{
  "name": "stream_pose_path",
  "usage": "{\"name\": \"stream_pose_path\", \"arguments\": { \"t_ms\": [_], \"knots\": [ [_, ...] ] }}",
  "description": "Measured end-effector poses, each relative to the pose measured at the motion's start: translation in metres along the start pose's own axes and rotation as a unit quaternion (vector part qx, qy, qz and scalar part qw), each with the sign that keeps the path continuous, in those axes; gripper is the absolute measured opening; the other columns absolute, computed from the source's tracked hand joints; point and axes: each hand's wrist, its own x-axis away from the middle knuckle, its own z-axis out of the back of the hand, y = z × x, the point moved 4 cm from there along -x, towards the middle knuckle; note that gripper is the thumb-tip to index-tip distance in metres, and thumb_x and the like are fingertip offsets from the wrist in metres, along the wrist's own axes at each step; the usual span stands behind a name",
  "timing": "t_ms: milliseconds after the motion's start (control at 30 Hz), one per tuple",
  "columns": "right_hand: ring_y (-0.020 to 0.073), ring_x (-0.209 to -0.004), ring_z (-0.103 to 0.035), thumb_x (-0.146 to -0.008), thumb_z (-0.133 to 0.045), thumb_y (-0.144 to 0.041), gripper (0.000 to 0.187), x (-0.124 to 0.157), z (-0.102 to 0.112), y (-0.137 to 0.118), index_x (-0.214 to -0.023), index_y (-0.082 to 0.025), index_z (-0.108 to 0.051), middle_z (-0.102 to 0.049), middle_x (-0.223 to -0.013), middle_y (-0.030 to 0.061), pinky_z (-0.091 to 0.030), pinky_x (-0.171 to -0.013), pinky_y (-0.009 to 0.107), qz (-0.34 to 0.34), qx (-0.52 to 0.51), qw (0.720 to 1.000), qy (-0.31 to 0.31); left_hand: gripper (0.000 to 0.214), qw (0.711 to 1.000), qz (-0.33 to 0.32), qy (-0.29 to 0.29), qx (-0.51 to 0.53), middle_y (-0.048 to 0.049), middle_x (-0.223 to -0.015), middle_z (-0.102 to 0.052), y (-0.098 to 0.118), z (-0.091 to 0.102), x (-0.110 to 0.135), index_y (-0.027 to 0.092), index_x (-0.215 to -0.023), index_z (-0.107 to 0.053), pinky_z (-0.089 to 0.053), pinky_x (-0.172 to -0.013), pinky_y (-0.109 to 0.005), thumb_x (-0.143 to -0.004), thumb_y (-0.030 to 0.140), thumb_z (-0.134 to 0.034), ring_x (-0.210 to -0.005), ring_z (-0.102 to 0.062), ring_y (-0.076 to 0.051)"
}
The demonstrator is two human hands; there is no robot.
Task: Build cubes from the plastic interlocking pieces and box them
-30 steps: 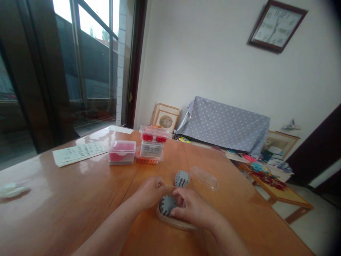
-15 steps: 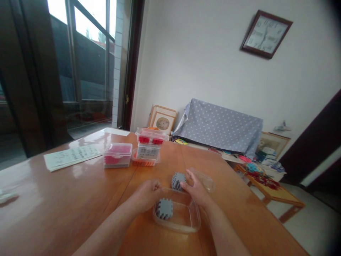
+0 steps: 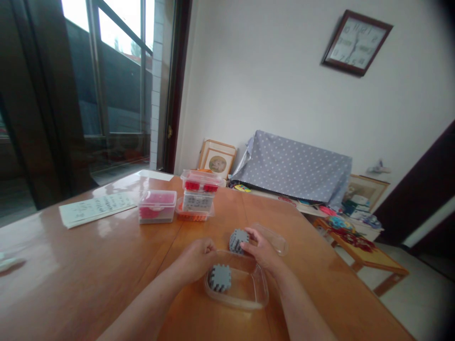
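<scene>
In the head view, the left hand (image 3: pixel 201 258) seems to pinch the rim of the clear container (image 3: pixel 236 304), likely steadying it; a notched gray block (image 3: pixel 221 277) sits inside at left, leaving space beside. Beyond, on the bench (image 3: pixel 185 310), the right hand (image 3: pixel 261 248) grasps another gray block (image 3: pixel 237 240) around its side.

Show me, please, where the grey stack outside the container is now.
In the head view, the grey stack is on the table just right of centre, beyond the clear container, beside the right hand.
</scene>
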Motion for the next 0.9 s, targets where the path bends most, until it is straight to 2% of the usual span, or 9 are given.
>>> {"name": "stream_pose_path", "arguments": {
  "t_ms": [67, 133, 233, 267, 333, 433, 500, 667, 900],
  "knots": [
    [0.0282, -0.114, -0.062, -0.073, -0.076, -0.048, 0.059, -0.001, 0.002, -0.001, -0.122, -0.022, -0.059, -0.068, -0.119, 0.0080, -0.048, -0.099, 0.044, 0.008, 0.003, 1.000, 0.002, 0.020, 1.000, 0.001, 0.002, -0.001, 0.0003, -0.068, -0.061, 0.002, 0.001, 0.001, 0.016, -0.074, -0.062, -0.028, -0.052, -0.024, -0.077, 0.035, -0.055, -0.064, -0.052, -0.015],
    [0.0283, -0.114, -0.060, -0.073, -0.075, -0.048, 0.056, 0.000, 0.008, -0.007, -0.121, -0.022, -0.060, -0.067, -0.119, 0.0080, -0.046, -0.101, 0.044, 0.029, 0.025, 0.999, 0.029, 0.022, 1.000, 0.002, 0.001, 0.001, 0.0003, -0.067, -0.061, 0.004, 0.002, 0.002, 0.017, -0.074, -0.061, -0.027, -0.052, -0.024, -0.077, 0.038, -0.056, -0.063, -0.052, -0.014],
    [0.0281, -0.110, -0.059, -0.075, -0.073, -0.049, 0.052, 0.008, 0.017, -0.029, -0.118, -0.022, -0.062, -0.067, -0.113, 0.0079, -0.044, -0.100, 0.044, 0.063, 0.082, 0.992, 0.075, 0.027, 1.000, 0.005, -0.010, 0.008, 0.0012, -0.065, -0.059, 0.006, 0.003, 0.003, 0.016, -0.075, -0.061, -0.026, -0.051, -0.024, -0.077, 0.043, -0.058, -0.061, -0.049, -0.014],
    [0.0270, -0.105, -0.060, -0.075, -0.072, -0.049, 0.051, 0.012, 0.017, -0.038, -0.118, -0.023, -0.062, -0.067, -0.110, 0.0071, -0.046, -0.097, 0.042, 0.068, 0.101, 0.990, 0.072, 0.029, 1.000, 0.006, -0.017, 0.011, 0.0019, -0.064, -0.058, 0.007, 0.002, 0.004, 0.016, -0.074, -0.061, -0.026, -0.051, -0.024, -0.077, 0.045, -0.059, -0.059, -0.048, -0.013],
    [0.0239, -0.096, -0.061, -0.075, -0.074, -0.045, 0.050, 0.025, 0.013, -0.057, -0.119, -0.023, -0.062, -0.067, -0.104, 0.0054, -0.048, -0.089, 0.038, 0.075, 0.123, 0.989, 0.031, 0.034, 0.999, 0.005, -0.030, 0.016, 0.0033, -0.061, -0.054, 0.009, 0.002, 0.004, 0.016, -0.073, -0.060, -0.025, -0.050, -0.024, -0.077, 0.051, -0.060, -0.057, -0.044, -0.012],
    [0.0198, -0.091, -0.062, -0.077, -0.075, -0.037, 0.049, 0.048, -0.007, -0.077, -0.122, -0.023, -0.060, -0.067, -0.102, 0.0027, -0.049, -0.081, 0.031, 0.076, 0.096, 0.986, -0.117, 0.034, 0.999, 0.011, -0.028, 0.013, 0.0035, -0.061, -0.054, 0.010, 0.001, 0.004, 0.016, -0.073, -0.062, -0.026, -0.051, -0.025, -0.078, 0.050, -0.060, -0.057, -0.045, -0.012],
    [0.0185, -0.087, -0.062, -0.077, -0.075, -0.034, 0.047, 0.061, -0.021, -0.081, -0.121, -0.024, -0.060, -0.067, -0.099, 0.0015, -0.048, -0.076, 0.029, 0.058, 0.104, 0.978, -0.173, 0.033, 1.000, 0.016, -0.011, 0.004, 0.0020, -0.064, -0.057, 0.010, 0.002, 0.003, 0.016, -0.074, -0.063, -0.026, -0.051, -0.024, -0.078, 0.048, -0.059, -0.060, -0.048, -0.013],
    [0.0173, -0.080, -0.061, -0.071, -0.078, -0.028, 0.042, 0.070, -0.040, -0.079, -0.111, -0.024, -0.065, -0.067, -0.093, -0.0001, -0.044, -0.067, 0.026, 0.052, 0.190, 0.963, -0.186, 0.036, 1.000, 0.007, -0.018, 0.009, 0.0023, -0.064, -0.055, 0.004, 0.000, 0.003, 0.016, -0.075, -0.062, -0.025, -0.049, -0.024, -0.077, 0.052, -0.061, -0.060, -0.047, -0.013],
    [0.0164, -0.081, -0.061, -0.069, -0.079, -0.027, 0.042, 0.067, -0.044, -0.078, -0.109, -0.024, -0.066, -0.066, -0.095, -0.0004, -0.042, -0.066, 0.025, 0.038, 0.204, 0.960, -0.186, 0.038, 1.000, 0.006, -0.011, 0.022, 0.0030, -0.064, -0.052, 0.003, -0.001, 0.003, 0.017, -0.073, -0.059, -0.024, -0.049, -0.023, -0.077, 0.054, -0.062, -0.059, -0.044, -0.012]
  ]
}}
